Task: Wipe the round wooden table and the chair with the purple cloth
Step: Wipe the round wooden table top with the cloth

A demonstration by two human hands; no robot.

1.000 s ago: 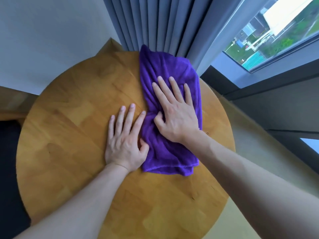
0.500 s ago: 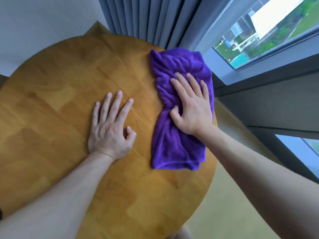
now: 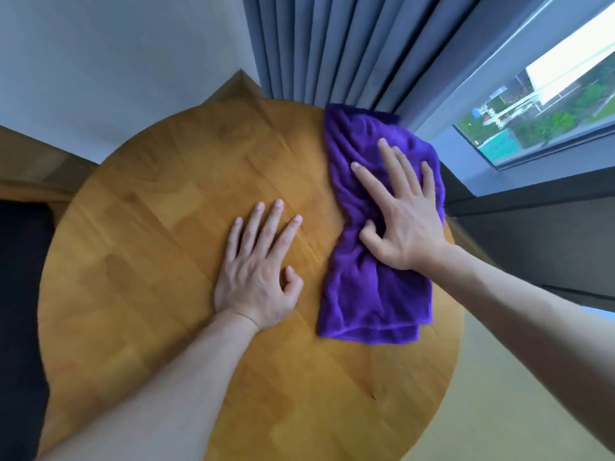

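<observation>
While pressed flat, purple cloth (image 3: 372,287) lengthwise near-to-far.

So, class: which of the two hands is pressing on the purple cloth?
The right hand: it lies spread flat on the purple cloth near the curtain side. The left hand rests on bare wooden table.

**One head view, looking steeply down**

A single wide-angle camera sits above the round wooden table (image 3: 159,227) and faces forward and down, close enough that both forearms run out of the lower edge. Curtain (image 3: 332,44) and window (image 3: 549,104) fill the top. No second view shares the scene.
</observation>
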